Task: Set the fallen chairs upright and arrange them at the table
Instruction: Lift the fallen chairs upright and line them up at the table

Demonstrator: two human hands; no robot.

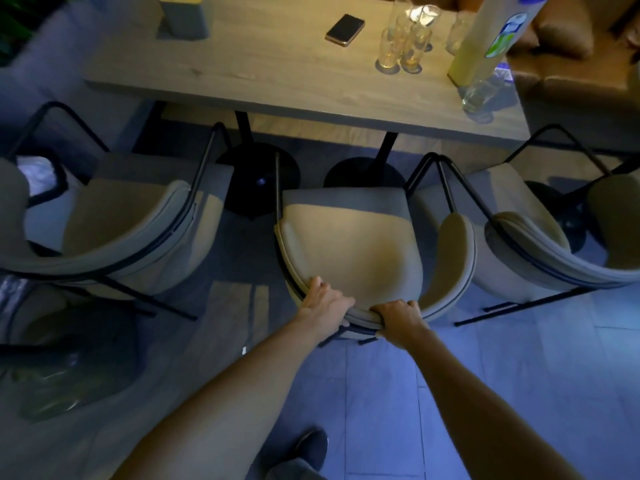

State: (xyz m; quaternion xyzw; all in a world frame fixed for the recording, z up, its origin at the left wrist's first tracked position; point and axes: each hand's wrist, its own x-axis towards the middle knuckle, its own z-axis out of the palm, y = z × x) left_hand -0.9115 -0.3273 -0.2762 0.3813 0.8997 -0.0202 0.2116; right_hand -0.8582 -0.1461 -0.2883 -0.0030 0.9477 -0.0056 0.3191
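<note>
Fingers (318, 285) of the left hand (325, 301) and of the right hand (398, 320) curl over the backrest rim of the middle chair (349, 244), gripping it. That chair stands upright facing the desk (263, 71), between the left chair (131, 230) and the right chair (526, 244), both also on their legs. Uprighting looks done for these three. What seems left is pushing the middle one closer and squaring the angled left one. Chairs out of view cannot be judged.
</note>
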